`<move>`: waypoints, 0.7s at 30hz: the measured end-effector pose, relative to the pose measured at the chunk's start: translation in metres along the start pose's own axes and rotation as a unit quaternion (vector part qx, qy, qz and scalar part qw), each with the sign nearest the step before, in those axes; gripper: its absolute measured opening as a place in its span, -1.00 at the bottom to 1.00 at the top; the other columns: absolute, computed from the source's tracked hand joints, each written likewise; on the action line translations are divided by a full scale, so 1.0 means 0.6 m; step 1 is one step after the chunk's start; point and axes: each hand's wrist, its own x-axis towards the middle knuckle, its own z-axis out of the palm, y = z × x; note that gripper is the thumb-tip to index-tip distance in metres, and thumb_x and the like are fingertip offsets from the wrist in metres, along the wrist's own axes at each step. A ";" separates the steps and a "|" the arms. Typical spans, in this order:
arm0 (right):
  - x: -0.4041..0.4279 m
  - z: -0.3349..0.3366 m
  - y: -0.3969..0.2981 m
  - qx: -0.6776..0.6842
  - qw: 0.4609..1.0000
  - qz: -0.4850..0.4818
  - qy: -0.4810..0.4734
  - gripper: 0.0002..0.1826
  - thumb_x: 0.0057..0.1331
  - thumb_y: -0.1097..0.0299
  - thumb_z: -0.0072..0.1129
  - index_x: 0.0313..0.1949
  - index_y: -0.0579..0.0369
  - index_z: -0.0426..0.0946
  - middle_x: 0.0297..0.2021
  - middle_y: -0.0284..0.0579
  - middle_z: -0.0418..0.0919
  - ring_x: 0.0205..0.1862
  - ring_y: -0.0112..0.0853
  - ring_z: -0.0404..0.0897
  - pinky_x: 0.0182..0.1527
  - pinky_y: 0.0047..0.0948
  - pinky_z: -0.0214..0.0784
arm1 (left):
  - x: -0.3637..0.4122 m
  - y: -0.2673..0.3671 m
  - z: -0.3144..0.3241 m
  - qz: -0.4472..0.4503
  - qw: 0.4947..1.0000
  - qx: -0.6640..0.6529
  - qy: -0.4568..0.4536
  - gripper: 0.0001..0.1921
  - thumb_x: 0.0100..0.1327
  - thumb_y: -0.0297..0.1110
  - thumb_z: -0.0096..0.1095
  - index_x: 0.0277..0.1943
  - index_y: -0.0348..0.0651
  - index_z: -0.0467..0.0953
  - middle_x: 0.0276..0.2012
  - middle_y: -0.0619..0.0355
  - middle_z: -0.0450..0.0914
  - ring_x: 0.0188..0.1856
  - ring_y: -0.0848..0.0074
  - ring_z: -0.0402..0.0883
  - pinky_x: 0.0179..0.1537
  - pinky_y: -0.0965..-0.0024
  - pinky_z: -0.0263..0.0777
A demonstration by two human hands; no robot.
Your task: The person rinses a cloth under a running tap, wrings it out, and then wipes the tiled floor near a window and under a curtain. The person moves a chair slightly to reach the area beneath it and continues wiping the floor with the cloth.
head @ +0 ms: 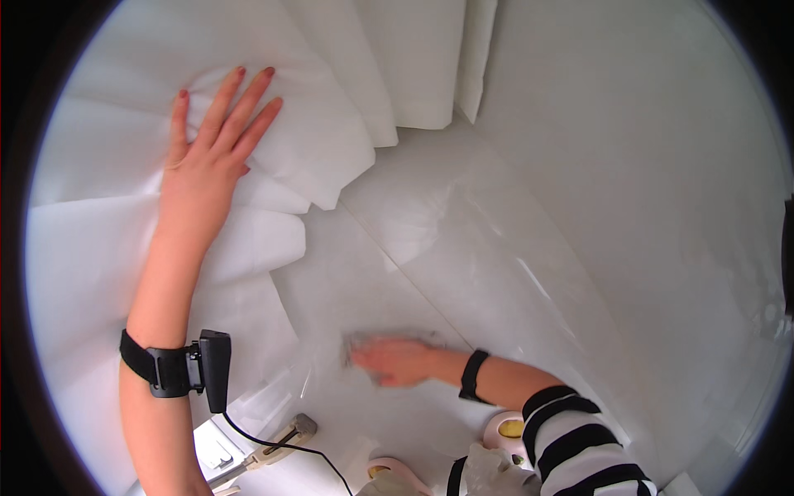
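My left hand point(214, 133) lies flat, fingers spread, on a white curtain point(335, 142) hanging in folds at the upper left, and it grips nothing. A black strap with a black device point(214, 371) is around that forearm, and a cable runs down from it. Lower in the middle, my right hand point(394, 359) is blurred and low against a pale, glossy floor or sheet point(378, 297). Something greyish shows around and under its fingers; I cannot tell what it is or whether the hand grips it. A black band point(474, 375) circles the right forearm.
Pink shoes point(397, 471) show at the bottom, near a translucent, crumpled plastic thing point(496, 468). A beige-and-grey bar or leg point(282, 440) stands at the lower left beside a white object point(217, 449). A pale, smooth surface point(620, 155) curves along the right.
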 end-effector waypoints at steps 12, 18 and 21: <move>0.004 -0.441 0.283 -0.353 0.835 0.308 0.289 -0.36 0.12 0.07 -0.07 0.10 0.25 0.17 0.09 0.04 0.23 0.15 -0.14 0.17 0.20 -0.22 -0.04 | -0.003 -0.004 0.003 -0.007 0.998 0.054 0.020 -0.22 -0.17 -0.31 0.24 0.22 0.19 0.13 0.28 0.47 -0.04 0.32 0.58 -0.12 0.26 0.13 -0.13; -0.048 -0.410 0.264 -0.357 0.809 0.333 0.328 -0.39 0.10 0.17 -0.02 0.09 0.27 0.18 0.11 0.04 0.19 0.15 -0.16 0.19 0.21 -0.24 -0.05 | -0.001 -0.009 -0.001 -0.002 0.997 0.071 0.024 -0.23 -0.17 -0.24 0.23 0.22 0.20 0.13 0.28 0.48 -0.04 0.32 0.61 -0.11 0.28 0.15 -0.18; -0.125 -0.364 0.225 -0.365 0.813 0.334 0.306 -0.37 0.10 0.18 -0.01 0.11 0.28 0.15 0.14 0.02 0.17 0.18 -0.20 0.14 0.23 -0.20 -0.10 | -0.002 -0.002 0.000 -0.005 0.996 0.083 0.034 -0.24 -0.15 -0.22 0.23 0.21 0.20 0.13 0.28 0.48 -0.05 0.32 0.61 -0.11 0.28 0.15 -0.18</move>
